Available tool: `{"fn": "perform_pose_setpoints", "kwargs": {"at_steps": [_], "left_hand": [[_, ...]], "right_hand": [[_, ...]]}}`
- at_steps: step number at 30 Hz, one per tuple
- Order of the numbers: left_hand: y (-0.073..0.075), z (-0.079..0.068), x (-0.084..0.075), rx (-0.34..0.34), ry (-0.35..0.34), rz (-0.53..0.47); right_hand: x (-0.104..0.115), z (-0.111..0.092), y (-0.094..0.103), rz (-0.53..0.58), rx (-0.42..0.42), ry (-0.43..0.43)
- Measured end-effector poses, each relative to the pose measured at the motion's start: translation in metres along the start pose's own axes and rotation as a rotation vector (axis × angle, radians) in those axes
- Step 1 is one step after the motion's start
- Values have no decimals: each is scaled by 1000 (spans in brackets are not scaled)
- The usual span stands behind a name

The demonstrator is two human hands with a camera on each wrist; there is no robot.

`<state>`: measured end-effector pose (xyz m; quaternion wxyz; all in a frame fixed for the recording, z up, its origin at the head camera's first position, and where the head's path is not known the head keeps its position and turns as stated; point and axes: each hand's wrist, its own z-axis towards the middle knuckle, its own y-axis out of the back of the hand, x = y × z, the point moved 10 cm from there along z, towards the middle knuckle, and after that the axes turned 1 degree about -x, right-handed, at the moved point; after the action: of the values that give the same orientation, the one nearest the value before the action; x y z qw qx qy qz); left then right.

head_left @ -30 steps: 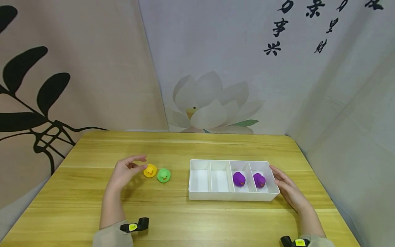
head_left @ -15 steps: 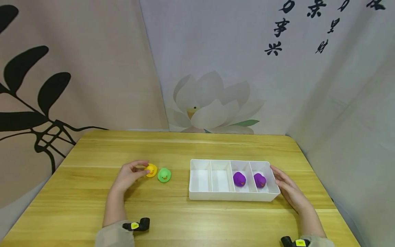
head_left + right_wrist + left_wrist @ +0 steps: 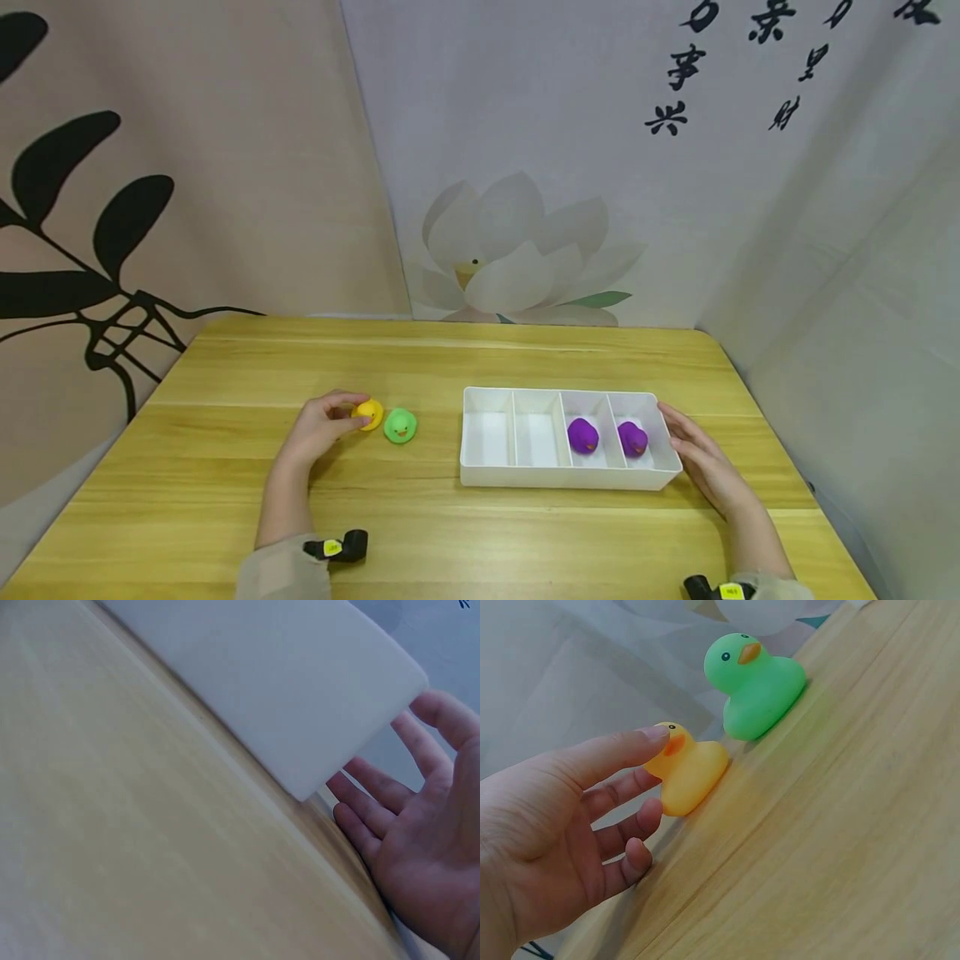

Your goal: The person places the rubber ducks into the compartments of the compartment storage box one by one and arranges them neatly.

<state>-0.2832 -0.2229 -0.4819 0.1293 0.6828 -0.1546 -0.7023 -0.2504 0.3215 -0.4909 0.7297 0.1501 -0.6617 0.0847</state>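
Left hand (image 3: pixel 318 427): thumb and fingers pinch the yellow duck (image 3: pixel 694 780) at its head, the thumb lying across the face near the beak. The lower fingers are bent and trail near the body. The head is the raised, narrower part, which would make it the handier hold; a pinch from one side also suits the close spacing, since the green duck (image 3: pixel 763 697) sits just beside. Both ducks stand upright on the worktop (image 3: pixel 420 542), to the left of the box, beaks turned toward the person in the head view.

Right hand (image 3: pixel 708 467): fingers extended loosely along the right end of the white box (image 3: pixel 562 477), nothing pinched. This placement is judged to be a steadying one, keeping the box from sliding. The right wrist view hides some fingertips behind the box, so the pressure applied cannot be told.

Box: flat on the worktop, long side facing the person, four compartments in a row. The inner purple duck (image 3: pixel 582 436) lies in the third compartment from the left, the outer purple duck (image 3: pixel 633 440) in the fourth. The dividers appear to serve to keep them apart, one to a compartment.
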Motion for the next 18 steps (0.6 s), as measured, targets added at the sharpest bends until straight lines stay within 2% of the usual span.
{"fn": "perform_pose_setpoints", "kwargs": {"at_steps": [10,18], "left_hand": [[2,-1,-4,-22,5,42],[6,-3,-25,-35,-46,62]], "right_hand": [[-1,0,0,1,-8,-13],[1,0,-3,33,14,27]]}}
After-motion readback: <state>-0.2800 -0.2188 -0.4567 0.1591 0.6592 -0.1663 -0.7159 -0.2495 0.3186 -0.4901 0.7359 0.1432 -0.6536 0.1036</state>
